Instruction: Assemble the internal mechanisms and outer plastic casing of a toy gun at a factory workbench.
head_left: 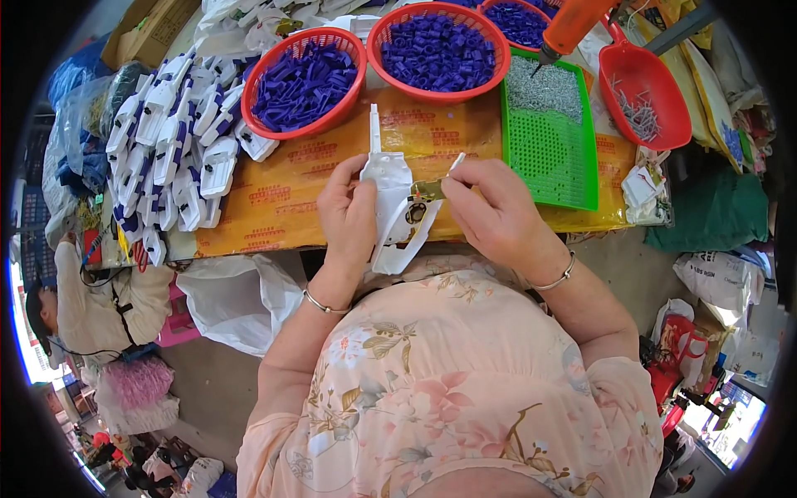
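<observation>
My left hand grips a white plastic housing by its left side, above the table's near edge. A narrow white prong sticks up from the housing's far end. My right hand is closed, its thumb and fingers pinching a small part with a white tip. Beside those fingers a small greenish-brown circuit board reaches over the housing's right side. A round dark piece shows inside the housing. How the board and the white-tipped part join is hidden by my fingers.
Red baskets of purple parts stand at the back. A green tray of small screws, an orange power screwdriver and a red scoop lie rightward. White-and-purple units pile up left. Another person sits at far left.
</observation>
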A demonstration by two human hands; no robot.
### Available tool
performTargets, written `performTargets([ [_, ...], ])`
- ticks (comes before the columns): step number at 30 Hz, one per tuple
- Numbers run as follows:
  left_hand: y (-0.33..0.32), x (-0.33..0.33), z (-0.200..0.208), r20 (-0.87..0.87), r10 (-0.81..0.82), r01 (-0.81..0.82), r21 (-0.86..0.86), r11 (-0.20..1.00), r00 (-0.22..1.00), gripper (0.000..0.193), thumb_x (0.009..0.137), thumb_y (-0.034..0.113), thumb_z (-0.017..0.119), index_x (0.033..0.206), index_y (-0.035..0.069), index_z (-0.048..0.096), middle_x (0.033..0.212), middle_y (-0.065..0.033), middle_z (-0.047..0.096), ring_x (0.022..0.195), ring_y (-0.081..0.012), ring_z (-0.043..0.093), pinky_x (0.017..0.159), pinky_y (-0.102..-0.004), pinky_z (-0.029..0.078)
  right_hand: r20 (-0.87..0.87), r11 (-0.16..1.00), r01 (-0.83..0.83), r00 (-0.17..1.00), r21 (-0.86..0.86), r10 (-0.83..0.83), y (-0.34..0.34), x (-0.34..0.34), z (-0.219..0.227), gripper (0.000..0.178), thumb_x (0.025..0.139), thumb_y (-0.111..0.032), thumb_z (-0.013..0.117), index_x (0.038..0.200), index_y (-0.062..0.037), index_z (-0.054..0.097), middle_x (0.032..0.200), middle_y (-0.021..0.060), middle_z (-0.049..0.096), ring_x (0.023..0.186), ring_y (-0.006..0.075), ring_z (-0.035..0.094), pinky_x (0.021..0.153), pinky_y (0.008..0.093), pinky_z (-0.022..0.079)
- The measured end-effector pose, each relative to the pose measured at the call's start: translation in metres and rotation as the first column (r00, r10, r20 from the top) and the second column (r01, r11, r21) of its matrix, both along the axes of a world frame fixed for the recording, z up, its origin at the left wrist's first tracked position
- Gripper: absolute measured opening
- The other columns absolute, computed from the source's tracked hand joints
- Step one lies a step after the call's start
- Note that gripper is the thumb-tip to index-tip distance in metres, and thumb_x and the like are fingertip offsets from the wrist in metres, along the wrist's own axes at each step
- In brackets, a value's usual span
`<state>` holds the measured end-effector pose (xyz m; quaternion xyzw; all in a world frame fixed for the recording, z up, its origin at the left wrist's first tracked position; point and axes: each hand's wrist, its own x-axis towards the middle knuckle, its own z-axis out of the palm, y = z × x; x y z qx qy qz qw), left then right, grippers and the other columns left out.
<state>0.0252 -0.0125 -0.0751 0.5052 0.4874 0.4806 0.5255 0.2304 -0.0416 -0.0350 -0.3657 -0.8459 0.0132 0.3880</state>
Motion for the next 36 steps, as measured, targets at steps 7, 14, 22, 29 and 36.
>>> performTargets([
  [7, 0.002, 0.014, -0.006, 0.136, -0.234, 0.233, 0.025, 0.972, 0.963, 0.032, 0.085, -0.002, 0.05, 0.115, 0.003, 0.061, 0.092, -0.004, 0.06, 0.078, -0.0097, 0.054, 0.071, -0.0226, 0.045, -0.105, 1.0, 0.027, 0.994, 0.005, -0.026, 0.01, 0.0, -0.014, 0.018, 0.075, -0.001, 0.061, 0.092, 0.0005, 0.059, 0.091, 0.014, 0.06, 0.079, 0.0285, 0.059, 0.066, 0.0364, 0.048],
  [14, 0.016, 0.002, 0.003, 0.435, -0.319, 0.458, -0.263, 0.849, 0.842, 0.028, 0.088, 0.014, 0.049, 0.107, -0.001, 0.065, 0.088, -0.0039, 0.062, 0.076, -0.0113, 0.057, 0.069, -0.0232, 0.045, -0.126, 0.999, 0.046, 0.991, 0.003, -0.045, 0.02, -0.003, -0.021, 0.021, 0.07, 0.001, 0.064, 0.091, 0.0002, 0.06, 0.088, 0.0121, 0.06, 0.078, 0.0285, 0.059, 0.065, 0.0362, 0.049],
  [22, 0.011, 0.007, 0.003, 0.273, -0.273, 0.346, -0.273, 0.898, 0.923, 0.023, 0.089, 0.017, 0.056, 0.091, -0.003, 0.066, 0.079, -0.0015, 0.061, 0.066, -0.0066, 0.053, 0.058, -0.0223, 0.042, -0.282, 0.986, 0.151, 0.945, -0.071, -0.165, 0.014, -0.011, -0.003, 0.034, 0.075, -0.003, 0.07, 0.106, -0.0012, 0.058, 0.09, 0.0136, 0.058, 0.078, 0.0304, 0.059, 0.069, 0.0354, 0.05],
  [29, 0.0, 0.008, 0.009, 0.378, -0.231, 0.364, -0.333, 0.87, 0.897, 0.019, 0.089, 0.013, 0.059, 0.093, -0.002, 0.068, 0.086, -0.0025, 0.063, 0.069, -0.0082, 0.056, 0.061, -0.023, 0.045, -0.145, 0.771, 0.192, 0.927, -0.607, -0.346, -0.035, -0.002, -0.006, 0.031, 0.078, -0.011, 0.071, 0.099, 0.0004, 0.052, 0.073, 0.0123, 0.06, 0.059, 0.0276, 0.06, 0.05, 0.0348, 0.046],
  [36, -0.009, 0.01, 0.011, 0.281, -0.135, 0.151, -0.035, 0.988, 0.95, 0.02, 0.089, 0.008, 0.059, 0.101, -0.006, 0.065, 0.106, -0.0113, 0.059, 0.098, -0.0146, 0.053, 0.083, -0.0258, 0.043, -0.314, 0.485, -0.067, 0.837, -0.872, -0.449, -0.038, -0.013, 0.008, 0.074, 0.079, -0.003, 0.065, 0.14, -0.0004, 0.023, 0.07, 0.0098, 0.061, 0.055, 0.0121, 0.059, 0.049, 0.0266, 0.044],
])
